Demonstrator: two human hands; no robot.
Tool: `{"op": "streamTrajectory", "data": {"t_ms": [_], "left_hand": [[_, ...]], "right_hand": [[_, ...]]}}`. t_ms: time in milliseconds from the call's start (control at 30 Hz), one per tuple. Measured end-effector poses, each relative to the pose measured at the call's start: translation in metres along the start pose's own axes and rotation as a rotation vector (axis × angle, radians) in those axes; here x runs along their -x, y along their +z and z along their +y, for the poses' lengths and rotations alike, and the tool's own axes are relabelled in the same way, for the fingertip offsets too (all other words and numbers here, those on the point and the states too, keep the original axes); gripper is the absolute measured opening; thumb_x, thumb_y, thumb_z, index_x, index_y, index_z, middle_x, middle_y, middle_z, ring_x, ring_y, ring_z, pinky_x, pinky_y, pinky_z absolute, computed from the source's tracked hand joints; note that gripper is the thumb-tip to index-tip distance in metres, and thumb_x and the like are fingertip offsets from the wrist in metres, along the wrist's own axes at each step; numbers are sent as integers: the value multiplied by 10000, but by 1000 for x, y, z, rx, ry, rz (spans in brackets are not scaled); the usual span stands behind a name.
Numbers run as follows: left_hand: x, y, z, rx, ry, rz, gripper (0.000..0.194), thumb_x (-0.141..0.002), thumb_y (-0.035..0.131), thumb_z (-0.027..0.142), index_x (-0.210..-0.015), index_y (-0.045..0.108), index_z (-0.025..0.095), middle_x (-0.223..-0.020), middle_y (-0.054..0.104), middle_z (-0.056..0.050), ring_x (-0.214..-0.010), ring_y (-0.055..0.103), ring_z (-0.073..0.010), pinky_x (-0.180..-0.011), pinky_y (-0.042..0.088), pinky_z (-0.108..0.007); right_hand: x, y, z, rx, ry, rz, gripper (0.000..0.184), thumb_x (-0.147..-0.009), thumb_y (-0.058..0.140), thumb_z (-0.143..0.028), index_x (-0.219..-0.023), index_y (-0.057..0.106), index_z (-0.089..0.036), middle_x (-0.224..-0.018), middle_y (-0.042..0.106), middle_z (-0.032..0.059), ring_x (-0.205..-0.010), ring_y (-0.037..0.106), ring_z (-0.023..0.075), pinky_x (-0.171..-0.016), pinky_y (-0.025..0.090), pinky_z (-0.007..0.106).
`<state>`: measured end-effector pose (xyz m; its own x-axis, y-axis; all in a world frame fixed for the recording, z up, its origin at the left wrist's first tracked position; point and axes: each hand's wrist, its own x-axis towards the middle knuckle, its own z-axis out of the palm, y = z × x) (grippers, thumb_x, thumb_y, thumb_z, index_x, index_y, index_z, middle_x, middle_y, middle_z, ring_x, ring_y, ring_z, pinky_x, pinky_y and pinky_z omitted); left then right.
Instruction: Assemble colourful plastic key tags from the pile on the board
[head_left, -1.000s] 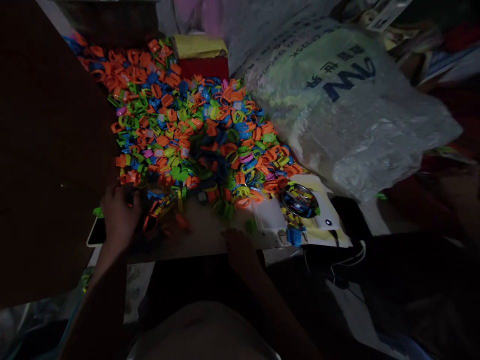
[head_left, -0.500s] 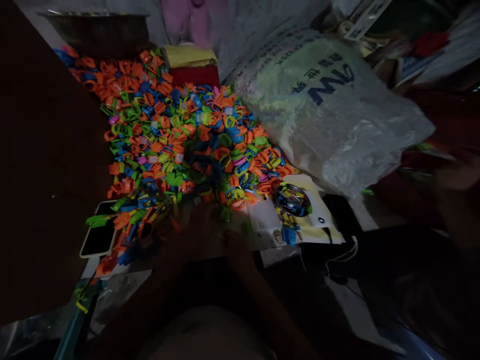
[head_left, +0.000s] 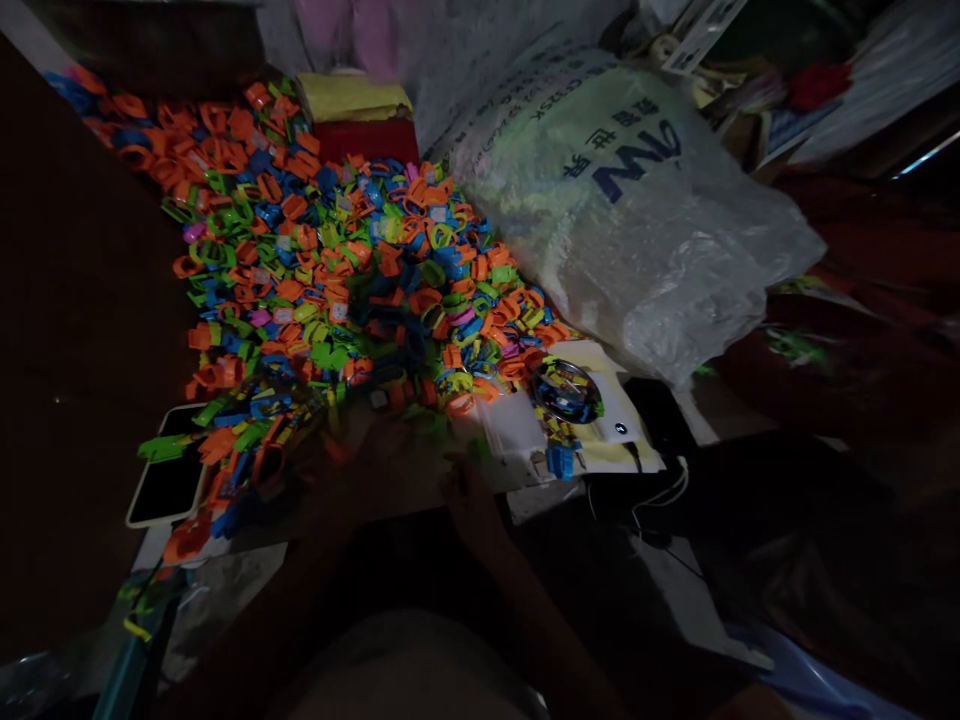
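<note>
A wide heap of small plastic pieces in orange, green, blue and yellow lies before me; many are ring-shaped, like toy watches. In deep shadow at its near edge, my left hand reaches forward over the table, its fingers too dark to make out. Close by on the right is my right hand, fingers bent and drawn together; whatever they hold is lost in shadow. A gap separates the two hands. Just beyond them, a green piece lies dimly lit.
A phone lies at left, with pieces partly on it. On the right are a round metal bowl of small parts, a white power bank with a cable, and a large plastic sack. A red-and-yellow box stands behind.
The view has shifted, so the heap and sack sit further left. My hands have drawn apart slightly. The co-worker's hand at the far right is no longer discernible.
</note>
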<state>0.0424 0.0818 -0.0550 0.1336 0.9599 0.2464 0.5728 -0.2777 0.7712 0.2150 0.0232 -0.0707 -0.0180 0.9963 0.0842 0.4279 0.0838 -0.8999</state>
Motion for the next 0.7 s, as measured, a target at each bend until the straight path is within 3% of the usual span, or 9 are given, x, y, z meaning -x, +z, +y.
{"op": "streamTrajectory", "data": {"t_ms": [67, 167, 300, 500, 700], "left_hand": [[10, -12, 11, 51, -30, -83, 175, -881, 530, 317, -963, 638, 206, -1038, 680, -64, -996, 634, -205, -909, 510, -372], [24, -33, 29, 140, -95, -250, 187, -845, 583, 342, -963, 658, 217, -1021, 705, -47, -968, 659, -209, -880, 527, -350], [35, -53, 47, 173, -200, -298, 217, -811, 615, 296, -1007, 688, 240, -1051, 720, -39, -992, 669, -222, -886, 532, -342], [41, -58, 51, 53, -175, -339, 222, -812, 585, 227, -984, 721, 257, -1056, 727, -33, -988, 670, -234, -888, 536, -361], [49, -56, 59, -14, -71, -402, 271, -864, 545, 258, -1079, 701, 309, -1142, 686, -42, -1028, 642, -239, -887, 540, -356]], "right_hand": [[-1, -4, -9, -116, 37, 42, 388, -876, 492, -318, -1237, 520, -180, -822, 597, 7, -689, 556, 126, -647, 487, 245], [-4, -13, -23, -173, 1, 93, 380, -860, 526, -350, -1204, 570, -194, -996, 641, 60, -829, 590, 152, -735, 495, 274], [-8, -30, -40, -126, -41, -95, 229, -863, 530, -309, -1028, 657, -214, -853, 662, 22, -735, 575, 144, -672, 476, 251], [-10, -44, -55, -25, -79, -379, 186, -879, 479, -223, -982, 634, -214, -846, 663, -2, -794, 606, 142, -725, 471, 255], [11, -26, -53, 160, -61, -331, 198, -815, 471, -182, -932, 628, -217, -932, 688, 49, -900, 628, 219, -829, 491, 369]]}}
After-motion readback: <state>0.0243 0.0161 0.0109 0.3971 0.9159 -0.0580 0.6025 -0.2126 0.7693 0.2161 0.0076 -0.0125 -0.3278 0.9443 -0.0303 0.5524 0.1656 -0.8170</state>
